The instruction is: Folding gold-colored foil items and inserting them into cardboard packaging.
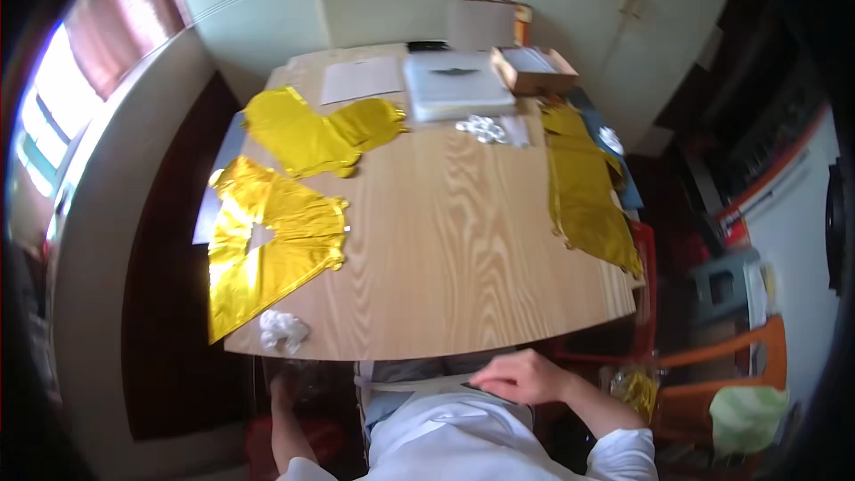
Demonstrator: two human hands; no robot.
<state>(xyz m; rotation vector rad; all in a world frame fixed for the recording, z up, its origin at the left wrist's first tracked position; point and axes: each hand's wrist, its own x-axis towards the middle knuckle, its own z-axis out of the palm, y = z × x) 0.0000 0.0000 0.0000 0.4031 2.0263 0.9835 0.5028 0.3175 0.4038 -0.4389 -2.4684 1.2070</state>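
My right hand [527, 378] is over my lap just below the table's near edge, its fingers loosely stretched to the left with nothing visible in them. Down beside the table's near left corner, my left hand [283, 385] is dark and blurred, and its fingers cannot be made out. Closest to it on the tabletop lies a crumpled white wad [284, 330]. Shiny gold foil sheets or deflated foil balloons lie flat on the table: one at the near left [276, 254], another behind it [312, 135], and a longer one along the right edge [583, 187].
The wooden table [419, 240] fills the middle. At its far side are a clear flat box [459, 93], an open cardboard box [539, 76], white paper [361, 80] and a crumpled silvery-white bundle [482, 129]. An orange chair [775, 365] stands at the right, a windowed wall at the left.
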